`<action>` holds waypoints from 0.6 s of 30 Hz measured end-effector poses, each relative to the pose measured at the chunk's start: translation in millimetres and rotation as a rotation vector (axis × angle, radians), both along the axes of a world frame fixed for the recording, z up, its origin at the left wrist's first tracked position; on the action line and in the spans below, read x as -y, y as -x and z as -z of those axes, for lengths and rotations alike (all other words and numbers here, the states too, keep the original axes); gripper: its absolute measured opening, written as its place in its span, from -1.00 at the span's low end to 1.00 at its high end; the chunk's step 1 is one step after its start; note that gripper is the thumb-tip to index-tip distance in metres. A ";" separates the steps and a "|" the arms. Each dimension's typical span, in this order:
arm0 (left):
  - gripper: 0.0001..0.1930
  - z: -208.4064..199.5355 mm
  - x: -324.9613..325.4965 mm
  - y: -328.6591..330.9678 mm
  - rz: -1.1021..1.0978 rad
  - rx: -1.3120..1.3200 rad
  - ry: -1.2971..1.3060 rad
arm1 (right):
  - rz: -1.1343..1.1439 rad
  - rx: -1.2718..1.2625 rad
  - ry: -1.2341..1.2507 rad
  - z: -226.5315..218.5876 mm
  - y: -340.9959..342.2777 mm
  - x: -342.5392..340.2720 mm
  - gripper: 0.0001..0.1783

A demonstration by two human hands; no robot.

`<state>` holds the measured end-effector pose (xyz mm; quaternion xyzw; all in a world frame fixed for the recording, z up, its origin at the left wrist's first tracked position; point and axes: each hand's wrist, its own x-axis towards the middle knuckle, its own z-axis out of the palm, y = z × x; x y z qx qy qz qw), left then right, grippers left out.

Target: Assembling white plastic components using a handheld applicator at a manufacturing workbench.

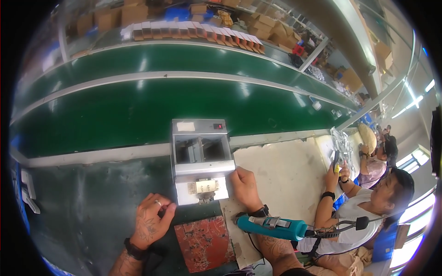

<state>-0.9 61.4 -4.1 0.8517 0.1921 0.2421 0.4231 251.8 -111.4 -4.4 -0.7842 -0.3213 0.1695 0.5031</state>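
Observation:
A silver metal bench machine with a small red-lit display, an open-topped compartment split by a divider and a labelled mechanism at its front stands before me. My right hand is at its lower right side with fingers curled; what they grip there, if anything, is hidden. To the machine's lower left, my left hand hangs over the dark mat, its fingers curled loosely in, with nothing seen in them. A worn red square plate lies in front of the machine. A teal electric screwdriver hangs across my right forearm.
A green conveyor belt runs behind the bench. Beyond it stands a row of open cartons. At right a co-worker holds a dark and yellow tool; another person sits farther off. A cable trails from the screwdriver.

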 end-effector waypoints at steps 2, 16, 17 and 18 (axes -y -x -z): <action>-0.88 -0.7 0.3 -0.6 0.001 -0.002 -0.002 | 0.013 0.037 0.006 6.4 -2.7 1.4 -0.53; -0.88 -0.2 1.4 0.1 -0.008 0.002 0.003 | -0.002 0.040 0.024 -0.5 0.2 0.9 -0.53; -0.88 0.0 1.3 0.5 -0.008 0.001 0.003 | -0.005 0.044 0.017 -0.4 0.5 0.9 -0.53; -0.88 0.1 0.8 0.0 -0.005 0.006 0.002 | -0.004 0.045 0.016 -0.6 0.4 1.0 -0.53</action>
